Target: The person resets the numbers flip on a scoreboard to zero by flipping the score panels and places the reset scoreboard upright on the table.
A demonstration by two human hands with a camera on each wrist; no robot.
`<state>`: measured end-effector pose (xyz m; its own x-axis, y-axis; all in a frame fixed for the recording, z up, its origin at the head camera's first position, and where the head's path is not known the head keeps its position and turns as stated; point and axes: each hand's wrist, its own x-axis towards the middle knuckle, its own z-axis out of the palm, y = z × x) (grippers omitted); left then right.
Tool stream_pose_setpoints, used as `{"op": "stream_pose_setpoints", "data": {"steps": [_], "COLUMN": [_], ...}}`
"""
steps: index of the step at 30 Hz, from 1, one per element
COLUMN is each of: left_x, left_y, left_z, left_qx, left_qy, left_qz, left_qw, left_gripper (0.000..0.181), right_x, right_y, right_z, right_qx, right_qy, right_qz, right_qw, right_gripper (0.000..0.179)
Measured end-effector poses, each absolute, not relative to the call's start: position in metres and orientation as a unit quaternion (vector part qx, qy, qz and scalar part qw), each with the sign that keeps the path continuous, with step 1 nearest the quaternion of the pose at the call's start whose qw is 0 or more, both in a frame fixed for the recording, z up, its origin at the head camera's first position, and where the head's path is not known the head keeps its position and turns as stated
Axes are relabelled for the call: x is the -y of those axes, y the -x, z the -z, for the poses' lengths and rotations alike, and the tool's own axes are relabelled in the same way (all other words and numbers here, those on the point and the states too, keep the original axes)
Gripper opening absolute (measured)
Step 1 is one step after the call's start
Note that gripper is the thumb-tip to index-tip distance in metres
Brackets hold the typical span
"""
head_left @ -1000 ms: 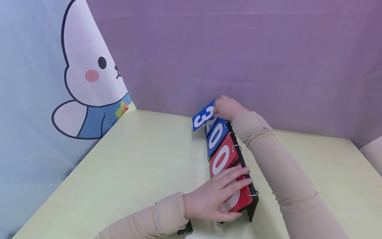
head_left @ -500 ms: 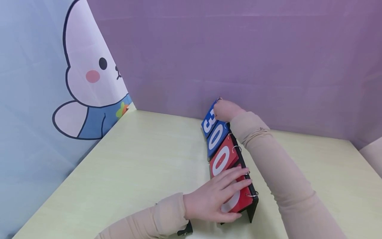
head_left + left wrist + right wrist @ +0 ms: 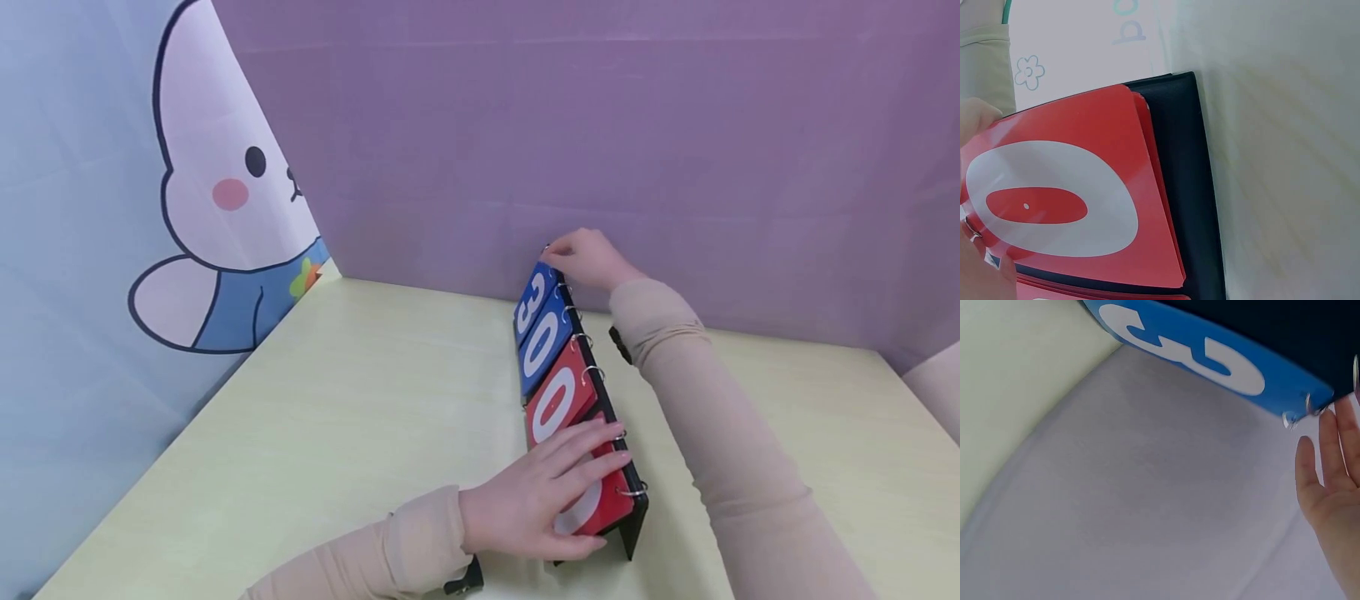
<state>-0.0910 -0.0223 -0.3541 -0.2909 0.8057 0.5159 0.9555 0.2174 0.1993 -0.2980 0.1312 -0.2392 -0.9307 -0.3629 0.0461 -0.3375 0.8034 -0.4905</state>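
A flip scoreboard with a black folding stand [image 3: 636, 529] stands lengthwise away from me, its number cards hung on metal rings. At its far end is a blue card [image 3: 543, 273] with a white 3; nearer are a blue 0 card [image 3: 529, 367] and red 0 cards [image 3: 1110, 272]. My left hand [image 3: 525, 508] lies across the nearest red card, fingers spread to the ringed edge and thumb at the near side. My right hand [image 3: 592, 260] is at the ringed far corner; in the right wrist view its fingers [image 3: 1330, 447] are straight, with fingertips right at the rings.
The scoreboard stands on a pale wooden table [image 3: 337, 417]. A purple cloth wall [image 3: 600, 125] rises close behind its far end. On the left hangs a light blue cloth [image 3: 67, 208] with a cartoon animal.
The blue 3 card has swung down from a lifted position and now lies flat over the card below. My right hand has let go of it and moved to the ringed edge.
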Motion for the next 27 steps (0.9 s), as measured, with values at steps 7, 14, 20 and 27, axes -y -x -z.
{"op": "stream_pose_setpoints", "data": {"steps": [7, 14, 20, 27], "left_x": [0.024, 0.026, 0.027, 0.027], "left_y": [0.092, 0.092, 0.092, 0.092], "left_z": [0.354, 0.354, 0.354, 0.356], "left_qx": [0.765, 0.763, 0.759, 0.758], "left_qy": [0.577, 0.576, 0.58, 0.582], "left_qz": [0.237, 0.236, 0.232, 0.234], "left_qw": [0.163, 0.173, 0.183, 0.179], "left_gripper": [0.081, 0.083, 0.083, 0.083], "right_x": [-0.154, -0.164, -0.163, -0.166], "right_y": [0.297, 0.299, 0.295, 0.293], "right_z": [0.252, 0.293, 0.334, 0.355], "right_qx": [-0.933, -0.866, -0.79, -0.75], "right_qy": [0.141, 0.106, 0.065, 0.067], "right_qz": [0.332, 0.476, 0.579, 0.62], "right_qw": [0.025, 0.107, 0.193, 0.219], "right_gripper": [0.039, 0.045, 0.054, 0.064]}}
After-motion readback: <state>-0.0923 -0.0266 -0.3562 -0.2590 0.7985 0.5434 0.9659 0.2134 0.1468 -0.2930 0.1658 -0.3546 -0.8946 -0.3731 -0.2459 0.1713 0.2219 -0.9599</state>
